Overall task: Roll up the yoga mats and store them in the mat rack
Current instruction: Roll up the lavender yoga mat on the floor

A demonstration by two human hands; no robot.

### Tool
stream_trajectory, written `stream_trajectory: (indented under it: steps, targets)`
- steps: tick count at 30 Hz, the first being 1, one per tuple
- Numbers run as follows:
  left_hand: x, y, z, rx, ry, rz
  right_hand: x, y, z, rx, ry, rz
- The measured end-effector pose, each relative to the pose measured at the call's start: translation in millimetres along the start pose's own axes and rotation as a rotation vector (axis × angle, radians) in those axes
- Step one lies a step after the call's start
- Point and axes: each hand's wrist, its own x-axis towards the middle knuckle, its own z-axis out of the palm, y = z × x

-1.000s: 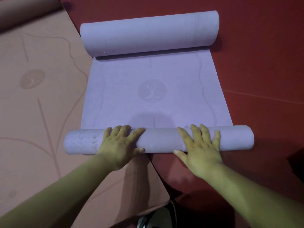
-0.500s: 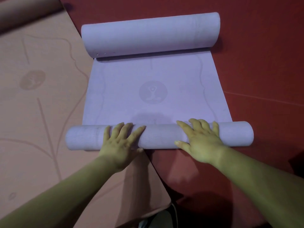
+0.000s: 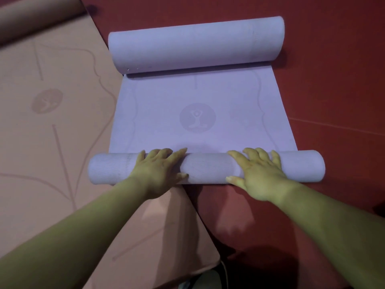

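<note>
A lilac yoga mat (image 3: 198,97) lies on the red floor, flat in the middle with a round yoga logo. Its near end forms a slim roll (image 3: 208,168) lying crosswise; its far end is curled into a thicker roll (image 3: 195,43). My left hand (image 3: 158,168) presses palm down on the left half of the near roll, fingers spread over its top. My right hand (image 3: 258,171) presses the same way on the right half. No mat rack is in view.
A peach yoga mat (image 3: 52,132) lies flat at the left, its near corner under the lilac roll and my left arm; its far end is curled at the top left (image 3: 37,15). Red floor (image 3: 333,80) spreads to the right and beyond.
Both hands have pushed the near roll a little farther from me, so it has grown slightly thicker and the flat stretch is shorter.
</note>
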Motion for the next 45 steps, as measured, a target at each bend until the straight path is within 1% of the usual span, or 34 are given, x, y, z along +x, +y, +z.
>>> stream_trajectory:
  steps: [2,4,7,11,15,19,24,27,29,31,36,38,41,45]
  targets:
    - [-4,2,6,0.037,0.016,0.016,3,0,-2,0.009,-0.012,-0.007]
    - [-13,4,21,0.098,0.07,0.041,2,0,-1,-0.004,-0.014,-0.011]
    - [-13,3,28,0.112,0.139,0.057,-1,-1,3,-0.029,-0.012,-0.006]
    - [-3,1,18,0.114,0.106,0.044,-2,-1,3,-0.044,0.045,-0.025]
    - [9,-5,8,0.085,0.041,0.036,2,2,10,-0.13,0.139,-0.147]
    - [15,-4,1,0.074,0.011,0.04,8,2,7,-0.126,0.136,-0.116]
    - [-2,-4,16,0.132,0.141,0.049,12,3,1,-0.099,0.088,-0.116]
    - [1,-5,15,0.2,0.11,0.028,15,1,0,-0.105,0.074,-0.103]
    - [6,-3,11,0.203,0.099,0.015,16,0,-2,-0.111,0.092,-0.095]
    - [10,-4,10,0.216,0.113,0.036,17,0,-4,-0.101,0.106,-0.095]
    - [4,-17,17,0.231,0.211,0.137,6,-1,-5,-0.098,0.122,-0.116]
    - [-7,-18,19,0.219,0.236,0.199,-6,-1,-5,-0.084,0.068,-0.115]
    - [-31,-13,26,0.178,0.237,0.284,-30,0,-2,-0.055,-0.077,-0.111]
    - [-66,-2,34,0.102,0.104,0.327,-68,0,9,-0.003,-0.195,-0.123]
